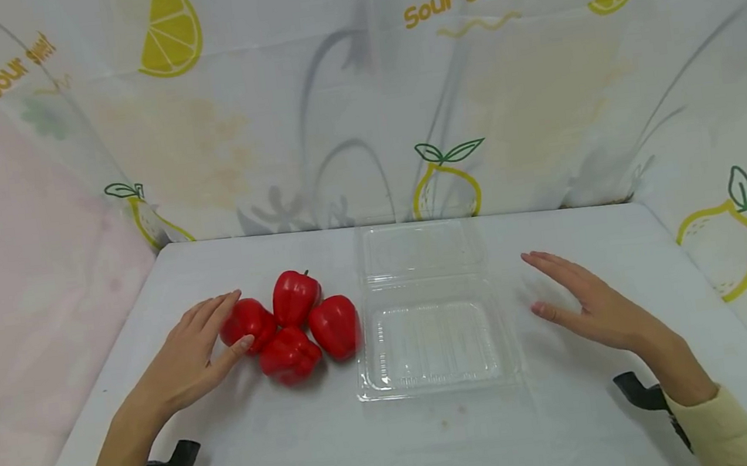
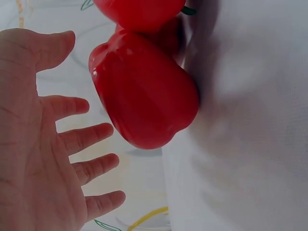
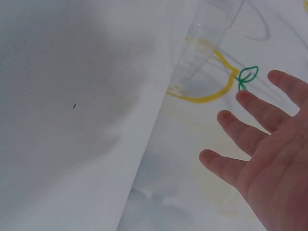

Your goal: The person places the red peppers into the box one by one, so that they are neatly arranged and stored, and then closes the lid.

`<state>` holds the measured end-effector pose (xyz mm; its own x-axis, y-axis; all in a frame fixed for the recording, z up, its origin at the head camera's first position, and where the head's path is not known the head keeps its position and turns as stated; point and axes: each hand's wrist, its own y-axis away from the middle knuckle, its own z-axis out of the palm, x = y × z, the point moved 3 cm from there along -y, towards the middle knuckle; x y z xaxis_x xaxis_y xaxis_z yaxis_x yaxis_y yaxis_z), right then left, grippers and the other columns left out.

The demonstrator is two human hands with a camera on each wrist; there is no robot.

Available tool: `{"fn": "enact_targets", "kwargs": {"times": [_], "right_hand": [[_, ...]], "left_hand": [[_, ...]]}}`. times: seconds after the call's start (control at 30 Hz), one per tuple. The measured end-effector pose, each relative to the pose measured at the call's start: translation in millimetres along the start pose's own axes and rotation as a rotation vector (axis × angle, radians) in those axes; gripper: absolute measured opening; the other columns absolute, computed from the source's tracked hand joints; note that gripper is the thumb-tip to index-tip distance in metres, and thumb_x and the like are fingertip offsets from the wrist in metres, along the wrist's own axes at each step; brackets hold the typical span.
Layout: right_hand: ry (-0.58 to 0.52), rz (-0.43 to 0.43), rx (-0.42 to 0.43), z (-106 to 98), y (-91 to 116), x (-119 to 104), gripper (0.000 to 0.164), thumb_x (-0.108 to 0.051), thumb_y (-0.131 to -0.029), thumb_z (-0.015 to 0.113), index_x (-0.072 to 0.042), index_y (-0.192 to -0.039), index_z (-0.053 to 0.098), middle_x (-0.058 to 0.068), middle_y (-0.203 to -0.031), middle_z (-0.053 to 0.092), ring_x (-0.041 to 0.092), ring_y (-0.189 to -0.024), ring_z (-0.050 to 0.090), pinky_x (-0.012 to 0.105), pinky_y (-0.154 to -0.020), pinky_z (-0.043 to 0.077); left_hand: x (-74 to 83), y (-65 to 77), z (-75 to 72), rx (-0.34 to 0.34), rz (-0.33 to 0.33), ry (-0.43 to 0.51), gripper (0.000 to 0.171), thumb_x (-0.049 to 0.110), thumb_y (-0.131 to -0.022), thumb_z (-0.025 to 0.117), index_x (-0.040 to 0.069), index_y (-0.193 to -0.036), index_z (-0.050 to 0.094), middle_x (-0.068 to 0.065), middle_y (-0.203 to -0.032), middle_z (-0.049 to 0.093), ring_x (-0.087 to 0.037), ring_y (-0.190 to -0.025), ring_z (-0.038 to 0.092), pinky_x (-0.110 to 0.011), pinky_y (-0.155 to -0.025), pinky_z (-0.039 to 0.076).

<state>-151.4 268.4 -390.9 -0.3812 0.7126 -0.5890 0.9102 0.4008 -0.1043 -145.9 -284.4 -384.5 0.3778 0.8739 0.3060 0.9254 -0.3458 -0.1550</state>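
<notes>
Several red bell peppers (image 1: 336, 328) lie in a cluster left of the table's middle. Beside them on the right sits a clear plastic clamshell box (image 1: 437, 342), its lid (image 1: 420, 249) folded back toward the wall. My left hand (image 1: 195, 352) hovers at the left side of the cluster, nearest the leftmost pepper (image 2: 144, 91). In the left wrist view its fingers are spread and nothing is in the palm. To the right of the box, apart from it, my right hand (image 1: 588, 300) is held with fingers extended and holds nothing.
A white cloth covers the table (image 1: 289, 461). Behind it hangs a curtain (image 1: 329, 98) printed with lemons and lettering, which also runs along both sides. Black wrist straps (image 1: 174, 463) show at both sleeve cuffs.
</notes>
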Motion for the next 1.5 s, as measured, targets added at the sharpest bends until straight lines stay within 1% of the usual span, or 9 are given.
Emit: {"fn": "enact_targets", "kwargs": {"times": [0.17, 0.4, 0.53, 0.77, 0.9, 1.03, 1.23, 1.4, 1.5], "right_hand": [[-0.015, 0.001, -0.004, 5, 0, -3, 0.073, -0.035, -0.092, 0.070, -0.033, -0.154, 0.031, 0.002, -0.156, 0.033, 0.032, -0.143, 0.027, 0.065, -0.106, 0.026], [-0.029, -0.025, -0.040, 13, 0, -9, 0.073, -0.037, -0.091, 0.071, -0.029, -0.154, 0.033, -0.002, -0.154, 0.036, 0.028, -0.142, 0.031, 0.061, -0.106, 0.029], [-0.035, -0.033, -0.066, 17, 1, -12, 0.074, -0.039, -0.091, 0.071, -0.031, -0.154, 0.033, -0.007, -0.153, 0.036, 0.025, -0.141, 0.033, 0.058, -0.106, 0.032], [-0.033, -0.050, -0.094, 22, 0, -17, 0.075, -0.045, -0.090, 0.070, -0.023, -0.153, 0.036, -0.006, -0.152, 0.039, 0.025, -0.137, 0.039, 0.058, -0.104, 0.035], [-0.030, -0.039, -0.106, 25, 1, -20, 0.076, -0.048, -0.088, 0.071, -0.026, -0.152, 0.037, -0.005, -0.150, 0.042, 0.022, -0.132, 0.045, 0.058, -0.102, 0.037], [-0.020, -0.052, -0.104, 27, 1, -21, 0.076, -0.049, -0.087, 0.072, -0.024, -0.151, 0.040, 0.000, -0.143, 0.050, 0.022, -0.128, 0.048, 0.058, -0.100, 0.039], [-0.007, -0.084, -0.104, 32, 1, -18, 0.073, -0.048, -0.087, 0.072, -0.016, -0.147, 0.046, 0.003, -0.138, 0.054, 0.024, -0.126, 0.049, 0.058, -0.099, 0.040], [0.003, -0.093, -0.102, 35, 1, -17, 0.074, -0.050, -0.085, 0.073, -0.015, -0.145, 0.048, 0.000, -0.137, 0.055, 0.022, -0.127, 0.049, 0.055, -0.100, 0.040], [0.007, -0.100, -0.096, 35, 2, -17, 0.076, -0.051, -0.084, 0.074, -0.015, -0.145, 0.048, 0.000, -0.139, 0.054, 0.020, -0.127, 0.049, 0.053, -0.101, 0.040]], "left_hand": [[-0.8, 1.3, 1.5, 0.010, -0.005, 0.009, 0.072, 0.044, -0.091, 0.064, 0.008, -0.148, 0.040, -0.015, -0.145, 0.043, -0.040, -0.131, 0.037, -0.067, -0.097, 0.037], [-0.3, 2.1, 1.2, 0.024, 0.010, -0.010, 0.069, 0.046, -0.092, 0.064, 0.006, -0.144, 0.044, -0.017, -0.141, 0.046, -0.041, -0.127, 0.041, -0.066, -0.095, 0.039], [1.0, 2.0, 2.0, 0.038, 0.008, -0.025, 0.069, 0.047, -0.090, 0.065, 0.006, -0.143, 0.046, -0.016, -0.140, 0.048, -0.040, -0.126, 0.043, -0.065, -0.094, 0.042], [4.6, 0.0, 1.0, 0.048, 0.007, -0.043, 0.070, 0.046, -0.088, 0.068, 0.007, -0.141, 0.048, -0.018, -0.138, 0.050, -0.040, -0.125, 0.044, -0.065, -0.092, 0.043], [6.6, -0.5, -0.4, 0.053, 0.008, -0.057, 0.070, 0.046, -0.087, 0.069, 0.006, -0.140, 0.049, -0.020, -0.136, 0.051, -0.041, -0.123, 0.045, -0.066, -0.091, 0.044], [6.4, -0.8, -0.4, 0.060, 0.012, -0.064, 0.069, 0.046, -0.086, 0.070, 0.006, -0.139, 0.050, -0.020, -0.135, 0.052, -0.041, -0.122, 0.046, -0.065, -0.090, 0.044], [5.1, -1.5, 1.5, 0.070, 0.017, -0.073, 0.069, 0.046, -0.085, 0.071, 0.006, -0.137, 0.051, -0.020, -0.133, 0.053, -0.041, -0.120, 0.047, -0.064, -0.088, 0.046], [4.3, -2.5, 3.5, 0.081, 0.030, -0.074, 0.068, 0.044, -0.084, 0.073, 0.005, -0.136, 0.053, -0.020, -0.132, 0.053, -0.041, -0.120, 0.047, -0.064, -0.087, 0.047], [3.3, -3.0, 5.5, 0.092, 0.044, -0.074, 0.066, 0.042, -0.084, 0.074, 0.005, -0.135, 0.054, -0.019, -0.131, 0.054, -0.041, -0.119, 0.048, -0.064, -0.087, 0.047]]}}
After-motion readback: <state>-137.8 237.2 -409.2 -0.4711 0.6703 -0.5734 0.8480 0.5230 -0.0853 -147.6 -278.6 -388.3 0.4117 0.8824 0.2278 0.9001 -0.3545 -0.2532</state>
